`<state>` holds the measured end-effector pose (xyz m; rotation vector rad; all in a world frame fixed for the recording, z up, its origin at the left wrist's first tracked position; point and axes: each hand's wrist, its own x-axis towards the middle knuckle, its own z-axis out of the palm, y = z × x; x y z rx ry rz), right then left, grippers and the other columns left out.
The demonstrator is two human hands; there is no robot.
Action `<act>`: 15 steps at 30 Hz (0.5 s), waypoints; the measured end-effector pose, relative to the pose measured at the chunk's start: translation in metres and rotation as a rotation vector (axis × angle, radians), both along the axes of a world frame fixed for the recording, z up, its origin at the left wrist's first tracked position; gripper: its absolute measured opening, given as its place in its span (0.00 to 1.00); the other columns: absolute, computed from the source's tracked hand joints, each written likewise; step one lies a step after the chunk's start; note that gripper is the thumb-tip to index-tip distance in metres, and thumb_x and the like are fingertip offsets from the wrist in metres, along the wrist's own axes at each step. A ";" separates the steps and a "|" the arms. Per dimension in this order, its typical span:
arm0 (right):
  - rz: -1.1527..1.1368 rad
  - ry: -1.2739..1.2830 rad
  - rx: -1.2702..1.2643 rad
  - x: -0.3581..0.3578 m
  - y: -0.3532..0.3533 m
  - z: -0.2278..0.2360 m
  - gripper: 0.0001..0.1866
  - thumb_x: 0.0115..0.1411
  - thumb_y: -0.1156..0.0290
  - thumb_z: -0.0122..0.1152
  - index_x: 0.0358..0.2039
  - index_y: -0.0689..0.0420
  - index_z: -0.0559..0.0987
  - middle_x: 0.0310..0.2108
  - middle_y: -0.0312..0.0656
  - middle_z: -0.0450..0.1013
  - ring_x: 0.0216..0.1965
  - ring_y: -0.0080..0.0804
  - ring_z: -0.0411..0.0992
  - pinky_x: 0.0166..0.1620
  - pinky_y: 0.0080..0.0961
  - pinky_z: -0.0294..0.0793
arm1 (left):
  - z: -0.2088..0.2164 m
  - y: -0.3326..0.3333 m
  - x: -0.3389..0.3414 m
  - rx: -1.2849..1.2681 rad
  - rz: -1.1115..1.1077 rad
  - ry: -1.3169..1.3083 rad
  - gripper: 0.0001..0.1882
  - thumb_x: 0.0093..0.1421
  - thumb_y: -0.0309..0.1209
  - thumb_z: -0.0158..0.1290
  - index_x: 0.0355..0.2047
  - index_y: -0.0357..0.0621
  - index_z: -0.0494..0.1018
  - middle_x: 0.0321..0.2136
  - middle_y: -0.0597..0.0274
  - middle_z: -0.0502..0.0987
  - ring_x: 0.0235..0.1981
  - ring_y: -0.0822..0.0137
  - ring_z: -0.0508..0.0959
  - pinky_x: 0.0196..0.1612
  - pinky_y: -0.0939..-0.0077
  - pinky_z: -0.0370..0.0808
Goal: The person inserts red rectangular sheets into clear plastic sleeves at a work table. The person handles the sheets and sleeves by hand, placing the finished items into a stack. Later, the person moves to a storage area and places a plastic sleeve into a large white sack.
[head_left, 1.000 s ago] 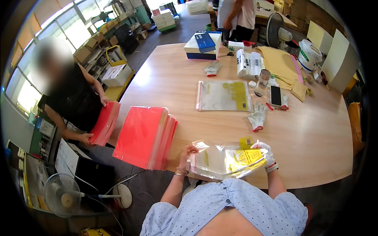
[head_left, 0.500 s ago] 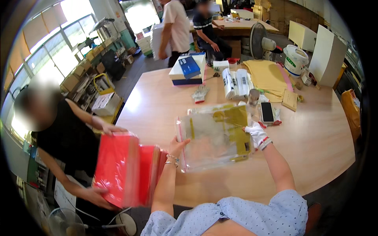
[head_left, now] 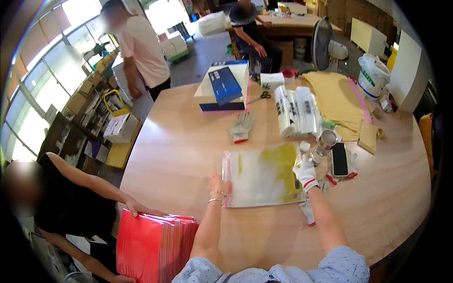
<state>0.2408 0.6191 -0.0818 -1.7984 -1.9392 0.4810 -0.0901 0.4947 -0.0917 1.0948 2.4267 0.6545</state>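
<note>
A stack of clear plastic bags [head_left: 262, 181] with a yellow-green printed area and a pink strip on the left edge lies on the table before me. My bare left hand [head_left: 219, 184], with bracelets at the wrist, grips the stack's left edge, slightly blurred. On the opposite edge, my right hand [head_left: 306, 172] in a white glove with a red cuff holds the bags, its fingertips partly hidden. At the lower left, a co-worker's hand [head_left: 137, 206] rests on a thick bundle of red plastic-wrapped sheets [head_left: 141, 247], close to my left forearm.
A clear cup [head_left: 325, 144], a phone [head_left: 339, 159] and work gloves lie by my right hand. Farther back are a loose glove [head_left: 242, 126], a white box [head_left: 207, 94] with a blue box on top, scissors [head_left: 265, 95], white plastic rolls [head_left: 295, 111], yellow sheets [head_left: 330, 94] and a bucket [head_left: 373, 75].
The plastic bags have come down from a tilted hold to lie flatter on the table, my hands still at both edges. The red bundle has dropped lower. A standing person has walked left.
</note>
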 end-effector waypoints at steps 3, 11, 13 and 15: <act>0.081 -0.084 0.080 -0.003 -0.007 0.004 0.24 0.45 0.61 0.61 0.39 0.59 0.64 0.39 0.55 0.67 0.40 0.52 0.67 0.40 0.44 0.69 | -0.010 -0.006 0.002 0.007 -0.032 -0.004 0.44 0.41 0.39 0.62 0.55 0.33 0.54 0.51 0.44 0.64 0.54 0.48 0.61 0.57 0.60 0.59; 0.108 -0.212 0.013 -0.003 -0.007 -0.002 0.21 0.48 0.61 0.56 0.39 0.60 0.66 0.40 0.51 0.66 0.43 0.51 0.64 0.43 0.43 0.68 | -0.024 -0.006 0.007 0.047 -0.032 0.086 0.43 0.47 0.38 0.57 0.58 0.32 0.49 0.57 0.42 0.54 0.59 0.47 0.54 0.59 0.60 0.54; 0.154 -0.235 0.114 -0.001 -0.010 -0.017 0.20 0.49 0.61 0.55 0.38 0.60 0.66 0.40 0.51 0.66 0.43 0.51 0.64 0.44 0.43 0.66 | -0.025 -0.008 0.010 -0.043 -0.095 0.082 0.43 0.47 0.39 0.57 0.58 0.33 0.50 0.58 0.43 0.52 0.59 0.48 0.52 0.59 0.59 0.54; 0.076 -0.189 0.008 -0.001 -0.012 -0.005 0.19 0.49 0.61 0.54 0.38 0.61 0.67 0.40 0.51 0.66 0.43 0.52 0.64 0.45 0.43 0.65 | -0.025 -0.011 0.009 -0.063 0.033 0.085 0.40 0.47 0.39 0.57 0.55 0.34 0.53 0.59 0.44 0.51 0.59 0.48 0.52 0.59 0.58 0.53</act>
